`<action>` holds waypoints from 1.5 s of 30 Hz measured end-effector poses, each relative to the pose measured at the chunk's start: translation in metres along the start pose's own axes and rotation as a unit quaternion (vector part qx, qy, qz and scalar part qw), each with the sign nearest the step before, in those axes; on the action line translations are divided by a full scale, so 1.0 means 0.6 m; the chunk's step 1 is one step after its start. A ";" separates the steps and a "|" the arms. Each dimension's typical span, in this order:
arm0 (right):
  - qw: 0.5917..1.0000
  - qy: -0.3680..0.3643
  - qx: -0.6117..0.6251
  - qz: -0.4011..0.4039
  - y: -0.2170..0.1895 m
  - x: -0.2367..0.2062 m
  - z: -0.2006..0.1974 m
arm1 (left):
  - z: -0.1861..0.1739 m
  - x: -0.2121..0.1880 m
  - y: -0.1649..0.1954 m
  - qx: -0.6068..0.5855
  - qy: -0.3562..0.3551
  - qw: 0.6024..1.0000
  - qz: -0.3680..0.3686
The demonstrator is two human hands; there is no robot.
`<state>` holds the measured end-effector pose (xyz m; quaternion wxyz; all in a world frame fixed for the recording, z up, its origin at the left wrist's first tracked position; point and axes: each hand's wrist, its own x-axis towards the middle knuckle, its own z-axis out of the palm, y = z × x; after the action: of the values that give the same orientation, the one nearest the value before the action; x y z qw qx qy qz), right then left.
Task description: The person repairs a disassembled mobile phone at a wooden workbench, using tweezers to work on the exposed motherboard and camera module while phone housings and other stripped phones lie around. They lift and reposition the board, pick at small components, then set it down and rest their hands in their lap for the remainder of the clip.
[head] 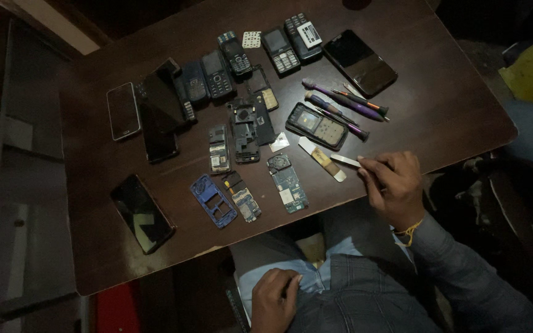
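Two hands show: the right hand (393,185) pinches a thin white pry tool (347,160) at the near edge of the dark tabletop (451,105), beside a beige spudger (322,159) and blue circuit board (287,183). Off the tabletop, the left hand (274,302) rests loosely curled on the lap, holding nothing.

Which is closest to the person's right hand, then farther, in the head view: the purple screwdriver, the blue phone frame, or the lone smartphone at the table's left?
From the right hand:
1. Purple screwdriver, just above it.
2. Blue phone frame, mid-table, leftward.
3. Lone smartphone, far left front.
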<state>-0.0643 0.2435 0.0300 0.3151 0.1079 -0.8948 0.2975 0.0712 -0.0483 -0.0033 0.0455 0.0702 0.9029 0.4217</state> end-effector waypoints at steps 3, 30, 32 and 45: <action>1.000 -0.012 0.001 0.008 -0.003 0.007 -0.003 | -0.002 0.002 -0.002 0.001 -0.014 1.000 -0.001; 0.991 -0.030 0.033 -0.123 -0.048 0.007 -0.062 | 0.018 -0.001 -0.040 0.015 -0.030 0.999 -0.022; 0.984 -0.077 0.091 -0.129 -0.065 0.002 -0.054 | 0.019 -0.002 -0.042 0.012 -0.031 0.999 -0.030; 0.846 -0.380 0.356 -0.111 -0.151 -0.098 0.015 | 0.009 -0.013 -0.039 -0.067 0.002 0.997 -0.047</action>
<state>0.0114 0.1661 0.0294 -0.0786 0.4163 -0.7591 0.4943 0.0775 -0.0603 -0.0245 0.0685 0.0239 0.8748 0.4791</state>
